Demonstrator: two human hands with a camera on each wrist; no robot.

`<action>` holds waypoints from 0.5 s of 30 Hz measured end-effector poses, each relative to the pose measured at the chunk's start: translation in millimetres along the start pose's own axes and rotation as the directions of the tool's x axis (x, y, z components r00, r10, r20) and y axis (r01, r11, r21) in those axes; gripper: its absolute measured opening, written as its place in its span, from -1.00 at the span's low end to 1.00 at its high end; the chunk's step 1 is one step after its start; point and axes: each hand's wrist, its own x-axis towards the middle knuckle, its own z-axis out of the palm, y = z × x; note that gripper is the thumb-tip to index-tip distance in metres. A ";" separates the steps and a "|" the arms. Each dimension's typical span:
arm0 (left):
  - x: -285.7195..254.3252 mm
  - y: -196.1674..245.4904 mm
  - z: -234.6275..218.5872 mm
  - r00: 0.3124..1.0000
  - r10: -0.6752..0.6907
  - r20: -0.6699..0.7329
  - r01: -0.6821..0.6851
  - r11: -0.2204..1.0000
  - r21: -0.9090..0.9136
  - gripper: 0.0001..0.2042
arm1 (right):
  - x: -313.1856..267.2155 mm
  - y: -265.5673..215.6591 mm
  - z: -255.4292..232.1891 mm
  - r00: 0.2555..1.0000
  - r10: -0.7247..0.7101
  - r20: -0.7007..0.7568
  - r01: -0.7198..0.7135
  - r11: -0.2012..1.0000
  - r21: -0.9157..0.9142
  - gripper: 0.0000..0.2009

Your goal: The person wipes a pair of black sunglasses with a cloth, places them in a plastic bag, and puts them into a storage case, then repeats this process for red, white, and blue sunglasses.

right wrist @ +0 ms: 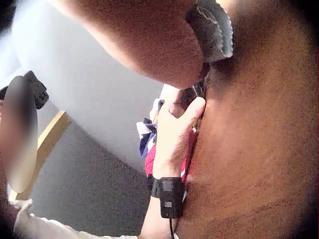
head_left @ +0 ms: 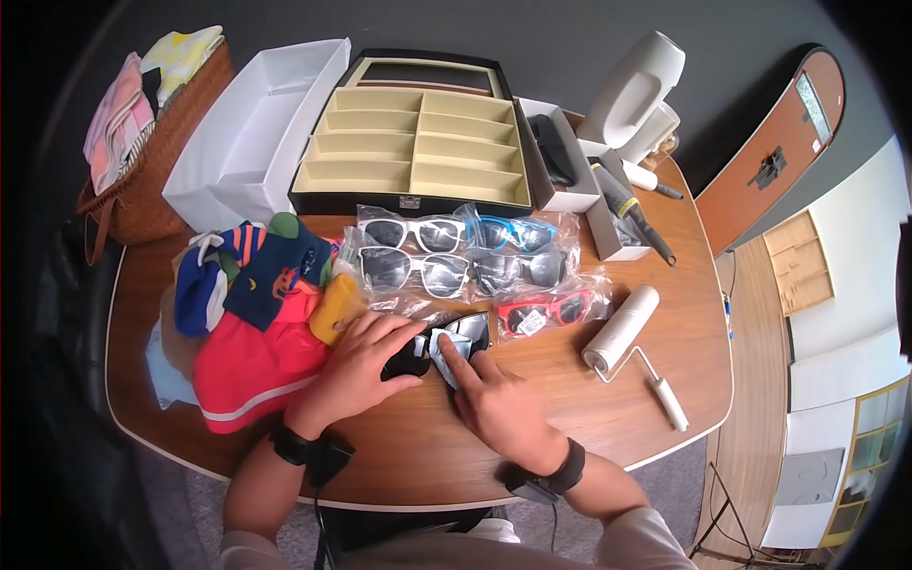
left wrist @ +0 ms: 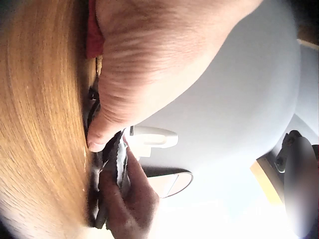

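Black sunglasses lie at the front middle of the table, their lenses facing up. My left hand holds them at the left side, thumb and fingers around that lens. Over the other lens, my right hand presses a small grey-blue cloth with its index finger. The cloth's zigzag edge shows in the right wrist view beside the right hand. In the left wrist view the left thumb is low by the wood, with the right hand beyond it. Part of the frame is hidden under both hands.
Bagged sunglasses in several colours lie behind the hands. Farther back stands a sectioned display case. Clothes are heaped at left, near a white bin and a basket. A lint roller lies at right.
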 end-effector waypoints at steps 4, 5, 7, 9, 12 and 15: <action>0.0 -0.3 0.3 1.000 -0.006 0.005 0.006 1.000 0.000 -0.32 | -1.1 -0.9 -2.3 0.999 0.031 0.035 -0.032 0.999 0.021 -0.27; 0.0 -0.1 0.2 1.000 -0.007 0.008 0.007 1.000 0.002 -0.32 | -1.2 1.2 -2.7 0.998 0.049 0.040 -0.050 0.999 0.022 -0.28; 0.3 0.2 -0.4 1.000 -0.009 0.012 0.009 1.000 0.006 -0.32 | 0.4 7.2 -3.9 0.995 0.083 0.049 -0.085 0.996 0.021 -0.30; 0.2 -0.5 0.3 1.000 -0.003 0.009 0.003 1.000 0.005 -0.32 | 2.4 11.5 -5.9 0.992 0.126 0.028 -0.126 0.992 0.014 -0.31; 0.5 -1.1 0.9 1.000 0.005 0.001 -0.005 1.000 0.008 -0.32 | 4.3 12.7 -9.7 0.987 0.153 0.039 -0.153 0.988 0.002 -0.31; 0.3 -1.3 0.9 1.000 0.011 -0.003 -0.011 1.000 0.011 -0.32 | 3.3 9.9 -9.1 0.988 0.146 0.043 -0.146 0.989 -0.010 -0.30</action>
